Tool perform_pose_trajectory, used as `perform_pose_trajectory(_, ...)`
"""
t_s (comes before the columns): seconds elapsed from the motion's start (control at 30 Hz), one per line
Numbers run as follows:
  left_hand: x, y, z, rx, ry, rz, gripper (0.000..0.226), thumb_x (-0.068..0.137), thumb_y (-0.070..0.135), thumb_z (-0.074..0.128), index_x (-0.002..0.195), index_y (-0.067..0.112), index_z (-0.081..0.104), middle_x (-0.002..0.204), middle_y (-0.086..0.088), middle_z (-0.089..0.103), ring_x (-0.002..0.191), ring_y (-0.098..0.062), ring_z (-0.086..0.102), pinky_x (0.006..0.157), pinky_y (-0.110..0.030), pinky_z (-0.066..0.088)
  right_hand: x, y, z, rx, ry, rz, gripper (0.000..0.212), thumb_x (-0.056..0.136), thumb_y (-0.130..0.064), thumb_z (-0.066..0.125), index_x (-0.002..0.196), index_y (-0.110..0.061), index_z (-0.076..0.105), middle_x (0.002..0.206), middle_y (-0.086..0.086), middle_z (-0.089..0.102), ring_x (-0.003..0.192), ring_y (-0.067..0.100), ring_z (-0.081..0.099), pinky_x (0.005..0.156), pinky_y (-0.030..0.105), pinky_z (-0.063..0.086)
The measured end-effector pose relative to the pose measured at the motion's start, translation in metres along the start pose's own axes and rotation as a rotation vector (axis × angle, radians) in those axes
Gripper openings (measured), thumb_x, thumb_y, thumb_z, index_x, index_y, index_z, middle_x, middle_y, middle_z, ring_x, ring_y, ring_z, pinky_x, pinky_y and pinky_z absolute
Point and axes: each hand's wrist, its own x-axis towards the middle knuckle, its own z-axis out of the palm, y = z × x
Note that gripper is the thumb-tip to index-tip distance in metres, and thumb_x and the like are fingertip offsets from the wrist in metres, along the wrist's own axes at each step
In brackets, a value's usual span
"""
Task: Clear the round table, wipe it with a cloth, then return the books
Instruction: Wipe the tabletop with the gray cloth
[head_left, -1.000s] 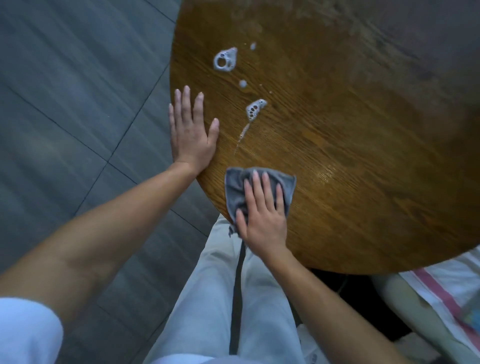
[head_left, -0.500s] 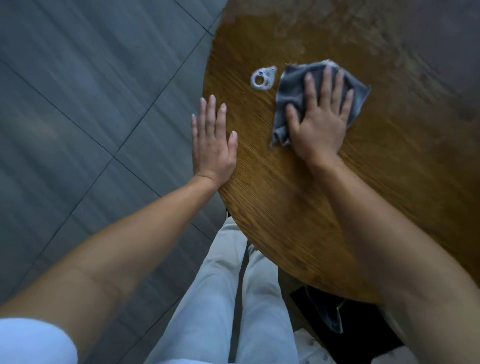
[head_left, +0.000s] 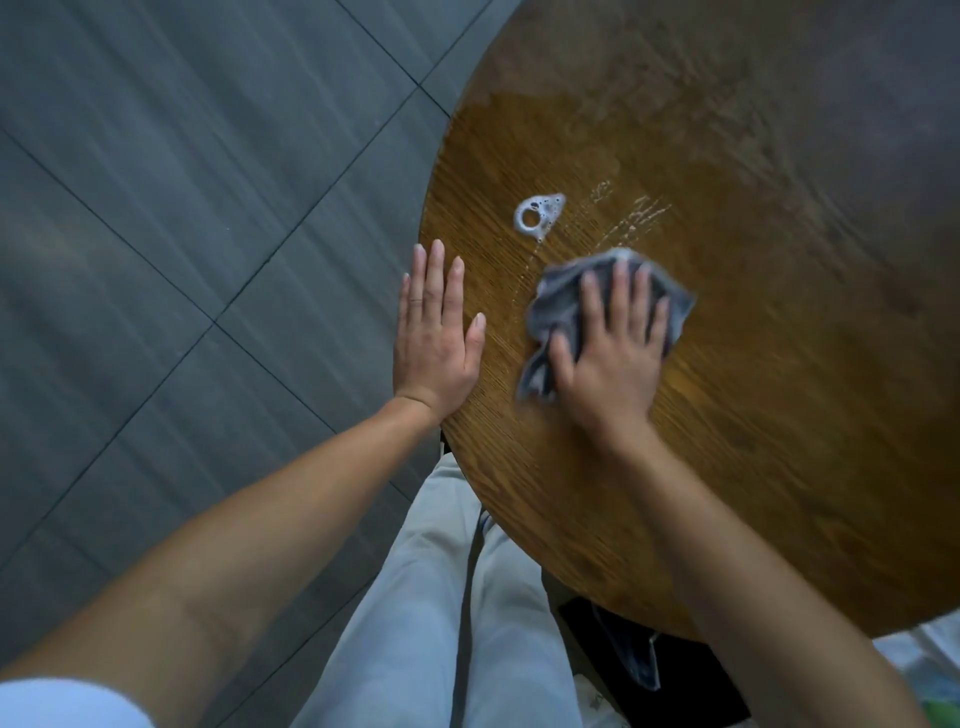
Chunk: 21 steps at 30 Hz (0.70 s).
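The grey cloth (head_left: 563, 306) lies crumpled on the round wooden table (head_left: 753, 415), toward the table's left portion, pinned flat beneath the right hand (head_left: 610, 353); the fingers (head_left: 621, 291) are spread across it, palm down, pressing rather than gripping. The cloth and that hand show motion blur. At roughly 11 o'clock from the cloth, close to it but not touching, sits a small patch of white foam (head_left: 537, 215) with a ring-shaped hole, and thin wet streaks (head_left: 631, 221) run at about 12 o'clock from the cloth. At 9 o'clock from the cloth, near but apart, the left hand (head_left: 436, 338) rests flat and open on the table's left rim, fingers together and extended, holding nothing. The far part of the table surface appears duller and hazier than the glossy near part. At 6 o'clock, below the table edge, the person's light grey trousers (head_left: 441, 613) are visible, and a dark item (head_left: 649, 670) lies under the table's near edge; its nature cannot be determined. Dark grey floor tiles (head_left: 208, 182) occupy everything at 9 o'clock. No brands, labels or legible writing can be made out anywhere.
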Motion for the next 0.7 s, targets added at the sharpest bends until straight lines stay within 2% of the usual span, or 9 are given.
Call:
perform_pose_trajectory(0.13, 0.0, 0.002, 0.001, 0.0, -0.013, -0.014, 0.063, 0.109, 0.033, 0.038, 0.163, 0.004, 0.022, 0.172, -0.019, 0.011, 0.16, -0.035, 0.005, 0.129, -0.053, 0.013, 0.11, 0.022, -0.031, 0.082, 0.096, 0.297, 0.073, 0.102, -0.056, 0.03, 0.166, -0.023, 0.022, 0.174, 0.012, 0.009, 0.161, 0.034, 0.005, 0.128, 0.058, 0.005)
perform_pose_trajectory(0.2, 0.0, 0.002, 0.001, -0.01, -0.013, -0.014, 0.062, 0.109, 0.032, 0.038, 0.162, 0.004, 0.022, 0.172, -0.019, 0.012, 0.16, -0.035, 0.006, 0.128, -0.054, 0.015, 0.143, 0.017, -0.039, 0.095, 0.099, 0.348, 0.072, 0.102, -0.055, 0.026, 0.166, -0.022, 0.019, 0.175, 0.011, 0.006, 0.162, 0.034, 0.003, 0.129, 0.058, 0.003)
perform_pose_trajectory(0.43, 0.0, 0.002, 0.001, 0.007, -0.008, -0.024, 0.063, 0.109, 0.034, 0.038, 0.162, 0.003, 0.023, 0.172, -0.018, 0.013, 0.16, -0.034, 0.007, 0.129, -0.054, 0.012, 0.158, -0.044, -0.041, 0.094, 0.059, 0.116, 0.067, 0.105, -0.055, 0.022, 0.166, -0.026, 0.017, 0.175, 0.008, 0.004, 0.162, 0.032, 0.001, 0.129, 0.057, 0.002)
perform_pose_trajectory(0.5, 0.0, 0.001, 0.0, 0.005, -0.012, -0.016, 0.063, 0.108, 0.034, 0.036, 0.162, 0.003, 0.022, 0.172, -0.018, 0.012, 0.16, -0.034, 0.007, 0.129, -0.054, 0.012, 0.136, -0.052, -0.033, 0.057, 0.042, -0.021, 0.066, 0.106, -0.055, 0.021, 0.166, -0.027, 0.019, 0.175, 0.008, 0.007, 0.162, 0.033, 0.002, 0.129, 0.057, 0.003)
perform_pose_trajectory(0.6, -0.001, 0.0, -0.001, -0.018, -0.01, -0.008, 0.063, 0.108, 0.031, 0.035, 0.163, 0.003, 0.021, 0.172, -0.019, 0.012, 0.16, -0.035, 0.006, 0.129, -0.054, 0.012, 0.085, -0.036, -0.024, 0.017, -0.006, -0.22, 0.064, 0.109, -0.056, 0.023, 0.166, -0.03, 0.017, 0.175, 0.007, 0.007, 0.162, 0.031, 0.002, 0.129, 0.057, 0.006)
perform_pose_trajectory(0.7, -0.001, 0.001, -0.001, -0.045, -0.005, -0.014, 0.063, 0.107, 0.028, 0.036, 0.163, 0.003, 0.02, 0.172, -0.018, 0.011, 0.16, -0.033, 0.005, 0.129, -0.055, 0.011, 0.032, 0.022, -0.021, -0.046, -0.07, -0.239, 0.066, 0.108, -0.058, 0.025, 0.167, -0.031, 0.013, 0.176, 0.005, 0.002, 0.162, 0.029, -0.002, 0.129, 0.057, 0.006)
